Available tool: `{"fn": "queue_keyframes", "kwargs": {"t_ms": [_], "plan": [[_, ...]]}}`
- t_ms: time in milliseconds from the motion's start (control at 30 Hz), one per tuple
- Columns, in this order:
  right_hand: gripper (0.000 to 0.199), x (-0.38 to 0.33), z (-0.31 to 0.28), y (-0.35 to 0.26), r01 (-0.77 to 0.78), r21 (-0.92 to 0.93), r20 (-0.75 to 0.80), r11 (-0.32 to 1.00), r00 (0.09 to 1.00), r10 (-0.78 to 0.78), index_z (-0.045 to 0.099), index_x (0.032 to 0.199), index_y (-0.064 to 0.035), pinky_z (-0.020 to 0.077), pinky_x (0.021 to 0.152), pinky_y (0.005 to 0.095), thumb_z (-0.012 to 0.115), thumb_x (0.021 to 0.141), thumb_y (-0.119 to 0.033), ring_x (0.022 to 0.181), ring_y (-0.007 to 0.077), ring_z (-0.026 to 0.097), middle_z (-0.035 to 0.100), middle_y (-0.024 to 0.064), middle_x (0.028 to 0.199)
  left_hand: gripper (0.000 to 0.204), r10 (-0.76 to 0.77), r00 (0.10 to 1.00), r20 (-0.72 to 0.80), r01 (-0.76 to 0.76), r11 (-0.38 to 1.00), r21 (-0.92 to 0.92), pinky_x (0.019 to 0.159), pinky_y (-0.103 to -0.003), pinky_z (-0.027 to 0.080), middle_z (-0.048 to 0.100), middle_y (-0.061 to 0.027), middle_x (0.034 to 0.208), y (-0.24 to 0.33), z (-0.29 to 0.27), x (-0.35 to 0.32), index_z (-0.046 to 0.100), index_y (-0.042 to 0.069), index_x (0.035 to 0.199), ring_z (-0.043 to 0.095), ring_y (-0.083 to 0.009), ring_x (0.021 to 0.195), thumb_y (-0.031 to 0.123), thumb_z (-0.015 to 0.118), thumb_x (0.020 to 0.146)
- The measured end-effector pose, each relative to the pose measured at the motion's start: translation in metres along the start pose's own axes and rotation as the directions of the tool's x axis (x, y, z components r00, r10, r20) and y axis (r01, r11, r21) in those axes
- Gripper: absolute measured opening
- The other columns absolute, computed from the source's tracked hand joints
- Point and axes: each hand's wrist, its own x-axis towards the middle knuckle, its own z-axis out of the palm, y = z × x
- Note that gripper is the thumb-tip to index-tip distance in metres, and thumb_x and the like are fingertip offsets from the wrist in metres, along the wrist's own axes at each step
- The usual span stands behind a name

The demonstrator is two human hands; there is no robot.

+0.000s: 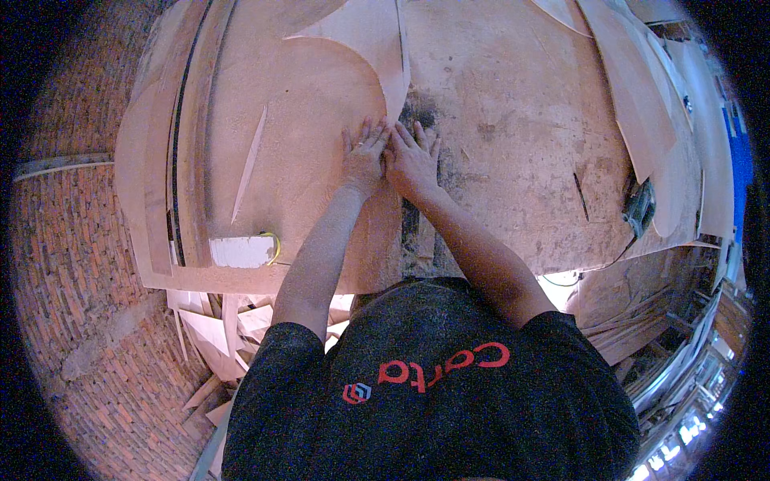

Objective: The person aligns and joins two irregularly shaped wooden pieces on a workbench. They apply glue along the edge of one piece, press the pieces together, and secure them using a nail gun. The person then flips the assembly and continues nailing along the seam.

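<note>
Both my hands lie side by side on the wooden worktable (513, 144), near its middle. My left hand (365, 163) is palm down with its fingers stretched and slightly apart. Close against it, my right hand (413, 164) also lies flat with fingers spread, its thumb side touching the left hand. Just beyond my fingertips is the narrow lower end of a curved, pale plywood piece (370, 40). Whether my fingers touch that end I cannot tell. A dark smudged strip of the table runs beneath my right hand.
A thin pointed wood sliver (250, 164) and a white block (242, 252) with a yellow-green band lie to the left. On the right are a dark slim stick (581, 197), a corded power tool (639, 210) and plywood sheets (642, 112). Offcuts (212, 329) are piled below the table's edge.
</note>
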Motion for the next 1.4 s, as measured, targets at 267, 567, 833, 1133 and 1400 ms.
{"fn": "queue_keyframes", "kwargs": {"t_ms": [267, 567, 833, 1133, 1400], "plan": [[0.056, 0.007, 0.0, 0.0, -0.002, -0.002, 0.014, 1.0, 1.0, 0.002, 0.043, 0.149, -0.014, 0.0055, 0.114, 0.0715, 0.045, 0.098, -0.038, 0.15, 0.0379, 0.018, 0.035, 0.0041, 0.159, 0.053, 0.001, 1.0, 0.022, -0.002, 1.0, 0.027, 0.119, -0.064, 0.0, 0.03, 0.0053, 0.161, 0.002, -0.008, 0.007, 0.045, 0.019, 0.149, 0.019, -0.0251, 0.152, 0.021, 0.048, 0.096], [0.057, 0.013, -0.001, 0.0, -0.001, 0.008, -0.007, 1.0, 1.0, 0.001, 0.044, 0.148, -0.0131, 0.0071, 0.114, 0.0708, 0.047, 0.097, -0.039, 0.15, 0.0377, 0.02, 0.036, 0.0046, 0.158, 0.054, -0.015, 0.999, 0.045, 0.015, 1.0, 0.012, 0.119, -0.064, 0.0, 0.029, 0.006, 0.162, -0.004, -0.001, 0.015, 0.043, 0.02, 0.15, 0.017, -0.0241, 0.152, 0.022, 0.047, 0.096], [0.056, 0.016, -0.004, -0.001, -0.004, -0.01, -0.004, 1.0, 1.0, 0.004, 0.042, 0.148, -0.0121, 0.012, 0.113, 0.0722, 0.049, 0.098, -0.034, 0.149, 0.0365, 0.021, 0.036, 0.0043, 0.158, 0.054, -0.015, 0.999, 0.03, 0.015, 1.0, 0.019, 0.118, -0.065, 0.002, 0.029, 0.0067, 0.162, -0.004, -0.003, 0.018, 0.044, 0.021, 0.15, 0.018, -0.0239, 0.152, 0.025, 0.047, 0.097], [0.056, 0.024, -0.005, -0.001, 0.002, -0.046, -0.004, 0.999, 1.0, -0.002, 0.043, 0.148, -0.013, 0.0135, 0.113, 0.0724, 0.049, 0.097, -0.035, 0.149, 0.0361, 0.022, 0.037, 0.0045, 0.157, 0.052, -0.023, 1.0, 0.015, 0.022, 0.997, 0.07, 0.119, -0.063, 0.002, 0.031, 0.0071, 0.161, -0.005, -0.002, 0.025, 0.046, 0.021, 0.149, 0.018, -0.0236, 0.152, 0.025, 0.047, 0.097], [0.05, 0.017, -0.004, -0.005, 0.056, -0.057, -0.059, 0.997, 0.996, -0.06, 0.048, 0.144, -0.0081, 0.0214, 0.114, 0.0621, 0.045, 0.099, -0.031, 0.147, 0.0339, 0.028, 0.041, 0.0063, 0.155, 0.055, -0.035, 0.996, 0.082, 0.026, 0.994, 0.104, 0.118, -0.065, 0.004, 0.027, 0.0075, 0.163, -0.011, 0.006, 0.029, 0.044, 0.022, 0.15, 0.016, -0.0245, 0.153, 0.027, 0.048, 0.096]]}}
